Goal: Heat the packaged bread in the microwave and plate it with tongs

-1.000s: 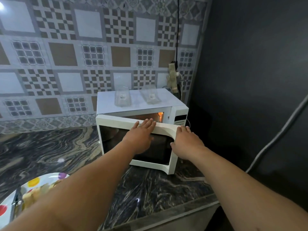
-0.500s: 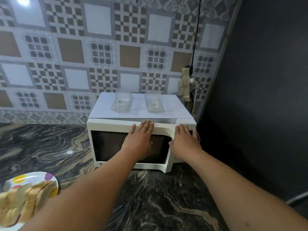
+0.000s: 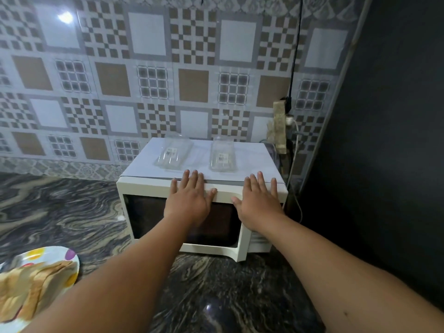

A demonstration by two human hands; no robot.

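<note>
Glossy marbled countertop (image 3: 72, 212); smooth white plastic microwave (image 3: 144, 188).

The microwave door (image 3: 182, 219) is now shut; a second ago it stood partly open with light inside. Both flat hands, left hand (image 3: 188, 200) and right hand (image 3: 258, 204), press its front.

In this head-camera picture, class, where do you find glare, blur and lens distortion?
Head view: glare on the wall tile and the counter; the bread and plate are blurred at lower left; the wide lens bends the wall corner.
</note>
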